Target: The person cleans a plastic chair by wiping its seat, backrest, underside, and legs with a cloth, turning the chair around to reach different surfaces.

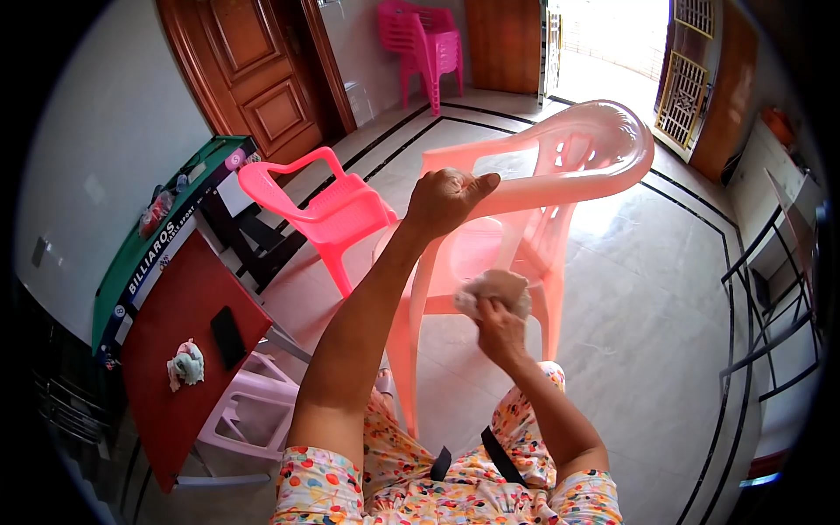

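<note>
A light pink plastic armchair [604,179] stands tilted in front of me, its rounded backrest toward the upper right. My left hand [448,199] is wrapped round the near end of its armrest, with the thumb on top. Lower down, beside the chair's seat and legs, my right hand [500,331] grips a crumpled pale cloth [494,293]. The cloth lies in front of the chair in this view; whether it touches the plastic I cannot tell.
A bright pink chair [337,210] stands left of the armchair. Further left are a red table [188,306] with a phone and cloth, a stool beneath, and a green billiards table [131,254]. Stacked pink chairs [420,44] stand behind; a black metal frame [779,297] is at right.
</note>
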Motion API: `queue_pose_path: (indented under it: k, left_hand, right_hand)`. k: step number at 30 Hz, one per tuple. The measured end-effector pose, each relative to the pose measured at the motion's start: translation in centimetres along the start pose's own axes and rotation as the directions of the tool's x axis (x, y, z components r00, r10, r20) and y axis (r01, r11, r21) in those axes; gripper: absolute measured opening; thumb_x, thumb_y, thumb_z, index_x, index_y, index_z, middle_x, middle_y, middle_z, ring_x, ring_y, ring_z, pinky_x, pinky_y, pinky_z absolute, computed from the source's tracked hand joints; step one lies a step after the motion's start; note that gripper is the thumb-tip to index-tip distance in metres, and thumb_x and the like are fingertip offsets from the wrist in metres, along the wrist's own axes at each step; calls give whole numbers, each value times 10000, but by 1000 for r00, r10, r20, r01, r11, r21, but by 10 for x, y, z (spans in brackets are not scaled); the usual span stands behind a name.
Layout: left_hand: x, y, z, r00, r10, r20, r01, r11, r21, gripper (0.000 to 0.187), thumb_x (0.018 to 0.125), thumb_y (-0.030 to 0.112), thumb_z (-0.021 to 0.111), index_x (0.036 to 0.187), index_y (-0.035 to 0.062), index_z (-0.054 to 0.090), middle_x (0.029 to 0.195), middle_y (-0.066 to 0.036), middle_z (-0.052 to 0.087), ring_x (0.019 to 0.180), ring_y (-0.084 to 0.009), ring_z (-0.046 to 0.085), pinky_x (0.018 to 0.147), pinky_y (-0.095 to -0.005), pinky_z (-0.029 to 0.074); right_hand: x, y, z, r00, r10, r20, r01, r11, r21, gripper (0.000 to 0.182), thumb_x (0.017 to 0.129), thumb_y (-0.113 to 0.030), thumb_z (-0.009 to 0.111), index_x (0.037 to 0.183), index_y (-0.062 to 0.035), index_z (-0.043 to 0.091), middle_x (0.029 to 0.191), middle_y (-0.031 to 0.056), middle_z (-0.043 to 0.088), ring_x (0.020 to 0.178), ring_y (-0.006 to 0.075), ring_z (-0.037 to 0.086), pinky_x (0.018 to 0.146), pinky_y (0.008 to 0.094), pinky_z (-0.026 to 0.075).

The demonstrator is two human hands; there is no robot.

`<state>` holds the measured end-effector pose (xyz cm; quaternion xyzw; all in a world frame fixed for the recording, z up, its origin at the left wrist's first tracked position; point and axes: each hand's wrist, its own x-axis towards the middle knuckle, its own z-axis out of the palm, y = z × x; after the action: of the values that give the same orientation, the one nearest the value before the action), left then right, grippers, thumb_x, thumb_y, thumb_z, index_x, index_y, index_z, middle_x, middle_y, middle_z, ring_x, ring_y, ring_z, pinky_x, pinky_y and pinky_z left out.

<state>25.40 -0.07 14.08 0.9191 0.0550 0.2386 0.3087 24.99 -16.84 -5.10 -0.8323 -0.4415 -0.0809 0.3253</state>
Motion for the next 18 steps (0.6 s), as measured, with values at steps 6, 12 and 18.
queue_pose_path:
  k: [6,12,18]
  left_hand:
    - [-4,3,0,1000,-19,-3,19,1000,-14,655,809,593,461,492,21,497,425,-105,417,427,-225,435,463,-386,351]
    - [1,0,3,1000,7,-15,-8,999,-33,672,819,600,456,484,20,406,428,-57,298,430,-163,331,437,-354,308]
    - [-2,-2,1,1000,5,1,-5,1000,1,668,819,596,448,497,11,443,462,-111,412,442,-223,406,463,-388,339]
  right_hand:
    - [-59,198,14,702,616,-356,-362,740,567,281,830,-83,495,1103,-19,505,1074,126,571,895,266,585,803,370,450]
    - [-14,87,-76,574,753,-322,-67,435,898,172,873,-101,471,1002,1,523,955,68,581,790,158,559,701,263,458]
    - [63,19,-95,693,496,-524,64,681,729,315,869,-216,528,1075,21,496,985,105,565,883,175,518,777,287,423]
